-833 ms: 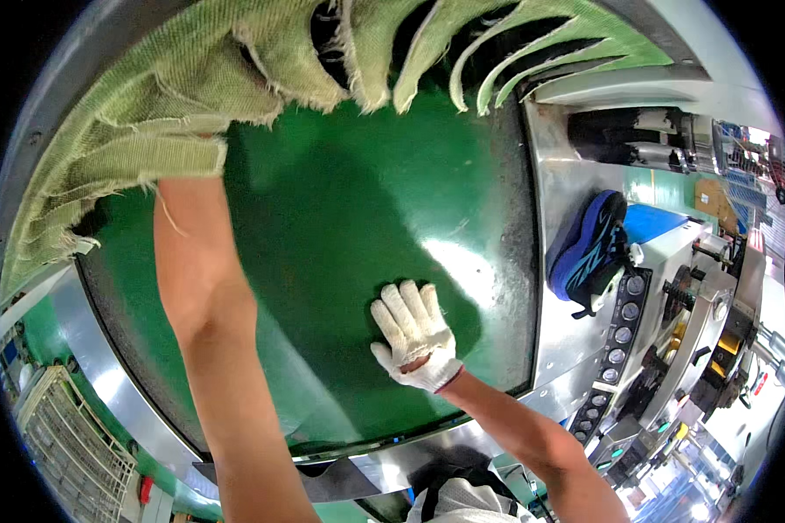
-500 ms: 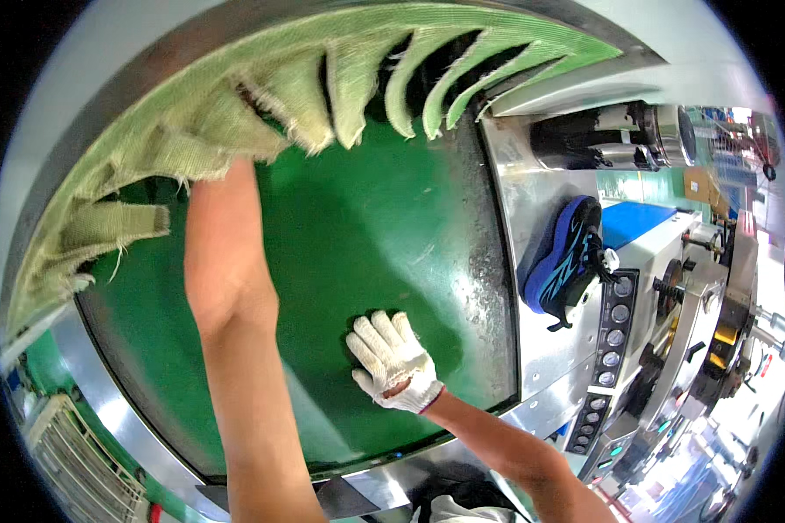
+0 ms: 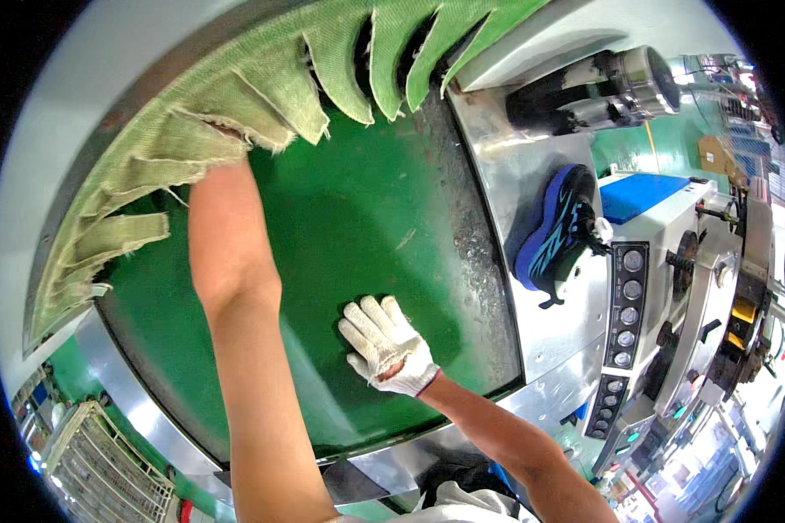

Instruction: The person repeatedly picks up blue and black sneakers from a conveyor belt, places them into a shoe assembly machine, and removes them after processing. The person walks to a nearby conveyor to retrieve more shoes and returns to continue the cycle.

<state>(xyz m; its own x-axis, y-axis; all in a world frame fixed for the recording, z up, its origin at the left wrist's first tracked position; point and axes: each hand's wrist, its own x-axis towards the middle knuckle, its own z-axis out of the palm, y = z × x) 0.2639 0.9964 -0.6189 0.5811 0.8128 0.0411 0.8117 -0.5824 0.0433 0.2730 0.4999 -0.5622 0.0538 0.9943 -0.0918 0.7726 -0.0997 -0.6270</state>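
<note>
The green belt (image 3: 349,218) lies beneath the gloved right hand (image 3: 387,345).

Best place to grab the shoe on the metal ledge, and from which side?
Probably the heel, from the wearer's side with the right hand. The shoe appears to lie on its side on the metal ledge, sole facing the green surface, toe away from the wearer. The heel end points nearer, with the foot opening beside it.

Knitted cloth glove (image 3: 384,336), glossy green belt (image 3: 349,218), frayed woven curtain strips (image 3: 275,100), shiny metal ledge (image 3: 560,340)
</note>
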